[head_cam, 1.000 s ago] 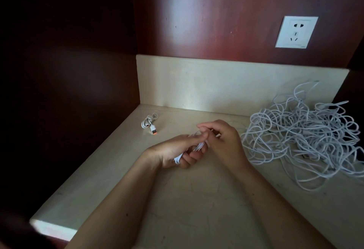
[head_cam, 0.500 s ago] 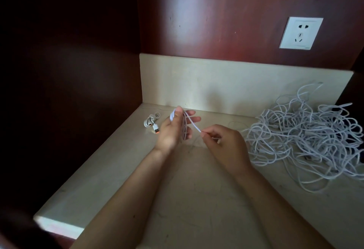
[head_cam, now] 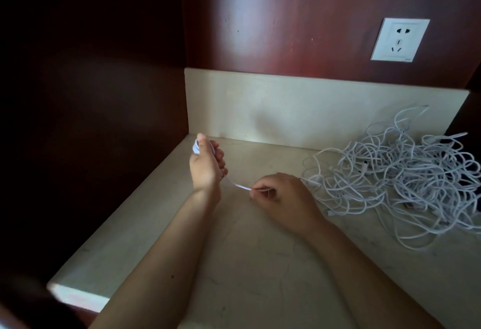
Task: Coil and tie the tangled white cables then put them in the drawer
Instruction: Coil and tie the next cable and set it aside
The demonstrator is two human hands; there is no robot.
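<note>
Pale stone worktop (head_cam: 260, 263) tucked into a dark red wood nook, with a white wall socket (head_cam: 400, 40) up at 1 o'clock. The big tangled pile of white cables (head_cam: 406, 172) sits over at 3 o'clock, loose loops spilling toward the front edge. The person's left hand (head_cam: 207, 163) is around 11 o'clock, fingers curled round a small coil (head_cam: 195, 146) of white cable that pokes out the top of the fist. From there a single strand (head_cam: 238, 185) runs tight across to the right hand (head_cam: 282, 194). That hand pinches it between thumb and fingertip near the middle, just beside the pile's left edge.
</note>
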